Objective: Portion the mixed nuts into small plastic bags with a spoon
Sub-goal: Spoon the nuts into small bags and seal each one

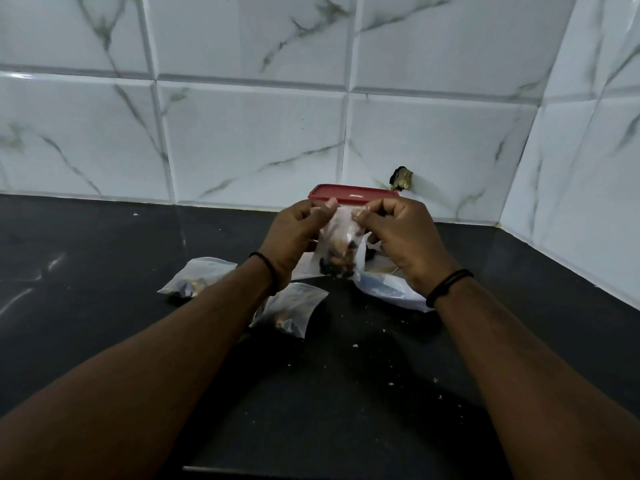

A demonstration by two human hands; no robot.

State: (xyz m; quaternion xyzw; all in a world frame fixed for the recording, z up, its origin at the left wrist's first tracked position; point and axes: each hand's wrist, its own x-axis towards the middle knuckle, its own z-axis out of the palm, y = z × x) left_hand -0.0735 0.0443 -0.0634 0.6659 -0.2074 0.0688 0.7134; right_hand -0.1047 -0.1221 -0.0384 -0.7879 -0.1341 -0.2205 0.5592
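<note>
As both hands meet at centre frame above the dark counter [104, 306], the left hand [294, 233] and right hand [405, 237] each pinch the top edge of a small plastic bag [341, 251] holding mixed nuts [341, 263], fingers curled tight in a closed grip on the plastic. Two filled bags [197, 280] lie on the counter below the left wrist, with more plastic [391, 289] under the right. A red-lidded container [353, 195] sits behind, against the tiled wall. No spoon is visible. Sealing appears to be the step in hand; next, the bag likely joins the others.
</note>
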